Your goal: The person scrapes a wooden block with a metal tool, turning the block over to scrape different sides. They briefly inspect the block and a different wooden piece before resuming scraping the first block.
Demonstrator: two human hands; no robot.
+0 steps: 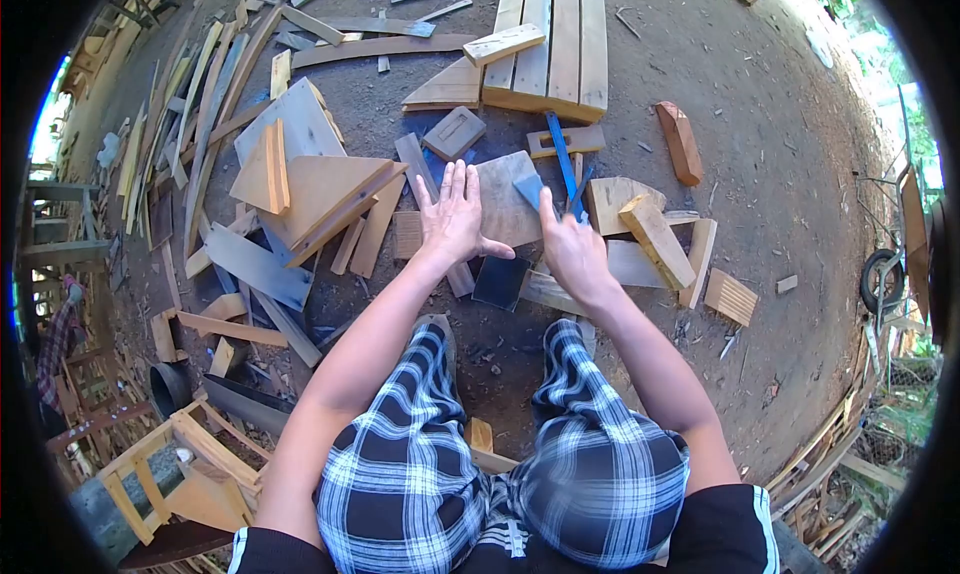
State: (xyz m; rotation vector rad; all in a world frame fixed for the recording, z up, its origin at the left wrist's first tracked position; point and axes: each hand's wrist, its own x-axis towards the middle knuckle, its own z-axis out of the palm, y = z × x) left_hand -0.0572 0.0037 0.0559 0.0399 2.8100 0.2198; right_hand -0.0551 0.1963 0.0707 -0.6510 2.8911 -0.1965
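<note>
My left hand [455,217] is spread with its fingers stretched out, over the left edge of a flat wooden board [500,199]. My right hand [577,259], a little blurred, has its index finger extended beside the board's right edge and its other fingers bent. I see nothing held in it. Just beyond it lie a long blue bar [561,154] and a blue flat piece [528,188], their near ends close to my fingers. A dark square block [500,282] lies below, between my hands. Past the board sit a wooden block with a recess [454,134] and a slotted wooden piece [567,142].
A slatted wooden piece [565,49] stands ahead. Stacked boards [320,199] and long strips [210,124] crowd the left. On the right are a thick offcut [656,239], a reddish wood block [679,144] and a tire [882,280]. A wooden frame [170,464] stands lower left.
</note>
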